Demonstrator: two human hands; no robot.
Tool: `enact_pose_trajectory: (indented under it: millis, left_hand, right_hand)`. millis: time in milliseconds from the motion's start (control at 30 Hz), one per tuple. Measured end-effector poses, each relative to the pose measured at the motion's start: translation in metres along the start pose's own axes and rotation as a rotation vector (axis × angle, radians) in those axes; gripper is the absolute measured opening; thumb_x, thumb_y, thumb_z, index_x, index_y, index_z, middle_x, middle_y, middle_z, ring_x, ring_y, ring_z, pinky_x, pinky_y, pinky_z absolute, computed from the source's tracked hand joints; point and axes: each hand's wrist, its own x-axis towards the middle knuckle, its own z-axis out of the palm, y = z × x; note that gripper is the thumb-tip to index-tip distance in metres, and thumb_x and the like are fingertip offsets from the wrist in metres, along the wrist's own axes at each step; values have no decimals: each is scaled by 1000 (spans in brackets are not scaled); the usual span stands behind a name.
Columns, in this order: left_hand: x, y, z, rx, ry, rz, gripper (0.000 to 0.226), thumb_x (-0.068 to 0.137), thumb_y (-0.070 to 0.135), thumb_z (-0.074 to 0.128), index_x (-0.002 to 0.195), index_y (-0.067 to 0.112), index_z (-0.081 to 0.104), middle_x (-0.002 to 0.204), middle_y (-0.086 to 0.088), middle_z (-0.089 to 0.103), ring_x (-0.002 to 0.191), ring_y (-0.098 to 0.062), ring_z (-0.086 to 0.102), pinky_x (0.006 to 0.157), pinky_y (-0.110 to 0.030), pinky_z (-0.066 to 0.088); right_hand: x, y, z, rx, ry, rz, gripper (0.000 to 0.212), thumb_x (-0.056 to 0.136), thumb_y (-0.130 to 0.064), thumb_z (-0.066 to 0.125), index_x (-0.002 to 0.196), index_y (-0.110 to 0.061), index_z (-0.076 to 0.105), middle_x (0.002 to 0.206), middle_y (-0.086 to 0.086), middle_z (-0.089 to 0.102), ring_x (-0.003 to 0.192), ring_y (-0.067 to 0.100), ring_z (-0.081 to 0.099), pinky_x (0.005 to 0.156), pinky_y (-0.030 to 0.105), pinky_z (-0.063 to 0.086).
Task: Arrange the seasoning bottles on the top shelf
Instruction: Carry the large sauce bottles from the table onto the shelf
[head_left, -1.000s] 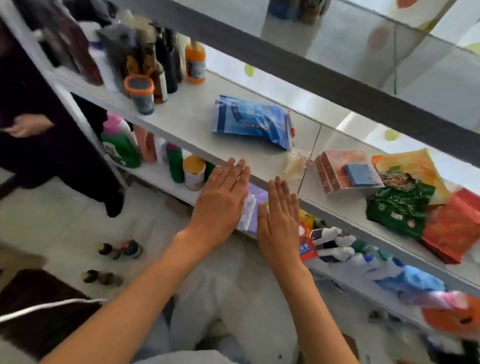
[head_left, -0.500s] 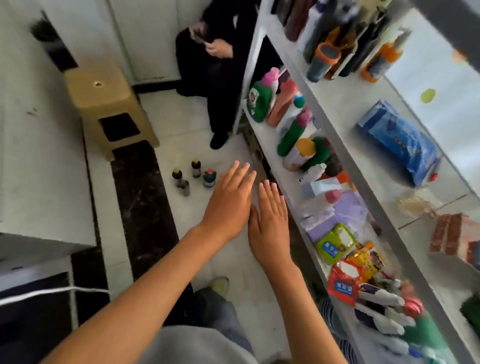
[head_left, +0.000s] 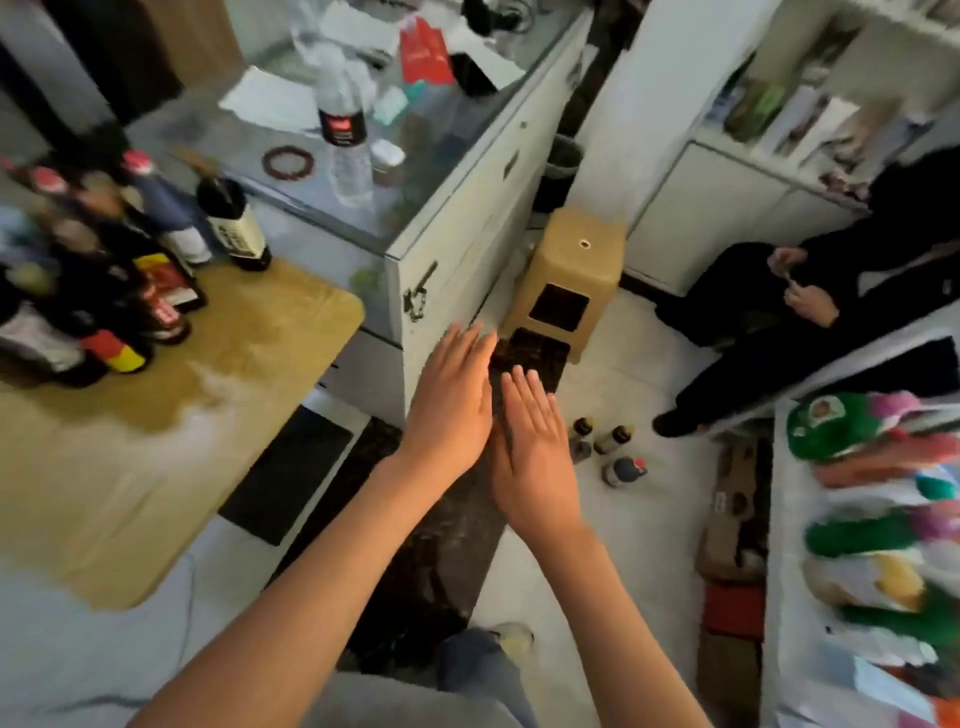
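Both hands, left hand (head_left: 451, 405) and right hand (head_left: 535, 457), are flat, open and empty, now swung away from the shelf toward the seasoning bottles (head_left: 104, 270) crowding the left table (head_left: 156, 467), so probably fetching more.

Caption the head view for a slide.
Both empty hands, left and right, hover flat over the floor; seasoning bottles wait on the wooden table.

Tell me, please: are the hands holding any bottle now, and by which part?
Nothing is held. The left hand and right hand are open and flat, fingers extended, in the air.
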Motion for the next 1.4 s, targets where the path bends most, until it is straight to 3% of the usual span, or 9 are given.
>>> enact_pose_trajectory:
  millis: [167,300,433,567,767,867,1067,1167,1400]
  left_hand:
    - [-36,-92,-87,51,177,-172,48,101,10,38,149,8,31,158,-9,25,149,-24,9,120,-42,17]
    - [-74,-158,-141,71,302,-305,49,98,4,42,146,6,35,155,-12,31,147,-28,17,121,-37,16]
    - [-108,-219,-183,55,413,-431,50,98,5,42,147,7,35,156,-9,30,148,-23,15,120,-33,14]
    - [-127,-263,-207,-9,485,-551,48,101,11,40,148,12,35,156,-5,31,148,-20,16,119,-33,18]
    - [-110,-300,-224,-177,599,-664,39,100,17,45,139,13,46,141,-1,48,128,-16,44,101,-26,35]
    - [-76,-318,-226,-276,636,-731,41,97,14,52,137,16,49,138,1,49,121,-12,50,95,-24,41]
    - [0,-355,-233,-188,637,-810,48,90,5,60,135,14,48,137,-3,48,122,-19,51,98,-28,42]
    - [23,-371,-232,-116,596,-857,56,91,6,61,142,13,40,144,-2,44,128,-20,47,104,-32,40]
    - [41,-403,-220,63,413,-903,62,87,5,64,144,11,40,142,-8,47,129,-27,47,107,-39,39]
  right_hand:
    - [37,-97,58,4,-90,-253,53,103,-23,39,154,-10,31,162,6,26,151,12,9,126,37,9]
    - [58,-168,102,3,-177,-378,53,104,-27,36,154,-9,32,162,8,27,149,10,7,125,40,11]
    - [71,-233,146,-3,-277,-453,52,107,-27,38,156,-11,29,164,6,22,153,14,8,125,31,2]
    - [86,-277,183,27,-359,-469,53,107,-29,40,156,-11,29,164,5,22,153,15,9,124,30,4]
    - [132,-306,214,159,-444,-364,56,105,-30,47,156,-15,29,162,2,27,151,15,19,119,25,14]
    - [174,-309,233,290,-450,-260,54,102,-27,52,152,-17,37,156,3,40,145,18,33,119,37,30]
    - [260,-330,278,431,-426,-41,61,97,-23,59,152,-16,34,147,7,50,135,26,47,107,35,41]
    - [288,-337,297,391,-375,-100,67,92,-23,64,151,-17,33,146,8,50,135,27,47,109,43,42]
    - [314,-334,315,274,-491,-350,55,88,-16,71,140,-14,54,137,5,55,127,22,51,107,33,41]
